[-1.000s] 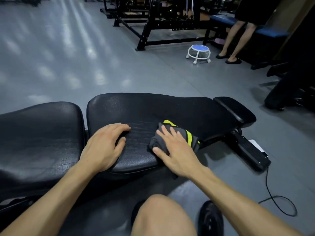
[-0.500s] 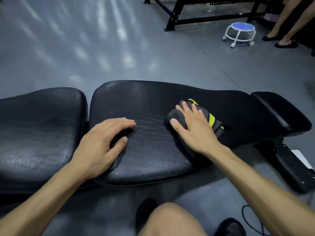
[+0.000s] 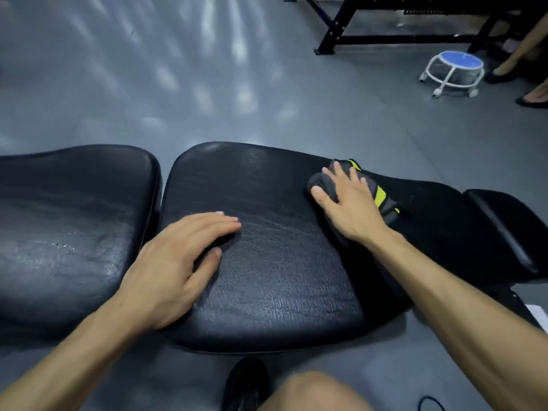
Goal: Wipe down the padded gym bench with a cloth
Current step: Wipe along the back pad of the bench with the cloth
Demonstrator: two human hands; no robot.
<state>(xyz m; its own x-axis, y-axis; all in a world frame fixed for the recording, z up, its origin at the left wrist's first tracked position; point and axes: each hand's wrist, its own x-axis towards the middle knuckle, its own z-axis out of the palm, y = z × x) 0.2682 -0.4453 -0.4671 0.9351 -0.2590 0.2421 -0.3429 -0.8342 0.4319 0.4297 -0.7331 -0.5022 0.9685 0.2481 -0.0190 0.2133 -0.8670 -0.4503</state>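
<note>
Since half a second ago, the right hand has slid the cloth farther toward the back edge of the counter, up to about 1 o'clock in the view, while the left hand has kept its place. Right fingers lie spread and flat, pressing down on the gray cloth with its yellow stripe; the thumb rests on the cloth's rolled edge at 9 o'clock of the hand. Left fingers lie together, palm down on the black padding near the counter's centre, gripping nothing. A second black pad sits just beside the counter at 9 o'clock, split off by a narrow gap. At 6 o'clock a bare knee and a black shoe show above the gray floor. A small white stool with a blue seat stands at 2 o'clock, well apart.
</note>
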